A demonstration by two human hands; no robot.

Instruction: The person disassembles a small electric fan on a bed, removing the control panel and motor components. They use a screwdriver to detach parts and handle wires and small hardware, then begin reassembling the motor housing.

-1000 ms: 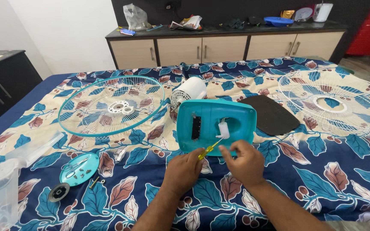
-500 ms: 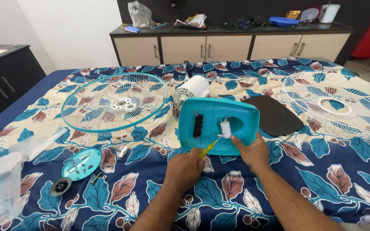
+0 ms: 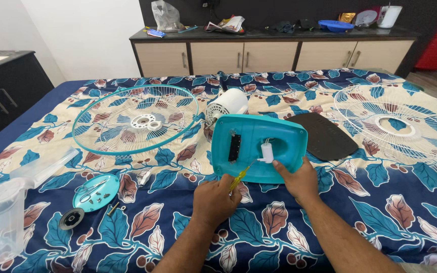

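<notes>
Left hand (image 3: 213, 199): closed around a yellow screwdriver (image 3: 239, 178), held low on the bed in front of the teal fan base, much where it was half a second ago.
Screwdriver: its tip points up and right toward the underside of the base; a second ago it lay flatter between both hands.
Right hand (image 3: 299, 179): fingers half curled, resting on the near right edge of the teal fan base (image 3: 259, 146), index finger reaching to just beside the white cylinder (image 3: 267, 151); it holds nothing else. A second ago it sat close to the left hand; now it stands apart from it.
Teal fan base: lies bottom up at the middle of the bed (image 3: 405, 212), on a floral cover, unmoved across the frames.
White motor (image 3: 228, 105): just behind the base, touching its far edge.
Black plate (image 3: 324, 136): right of the base, flat.
Teal grille (image 3: 135, 119): left of the base, flat.
White grille (image 3: 398, 124): far right.
Small teal cap (image 3: 96, 192): near left, holding screws.
Clear fan blade (image 3: 11, 202): at the left edge.
Bench (image 3: 259, 48): beyond the bed, cluttered.
</notes>
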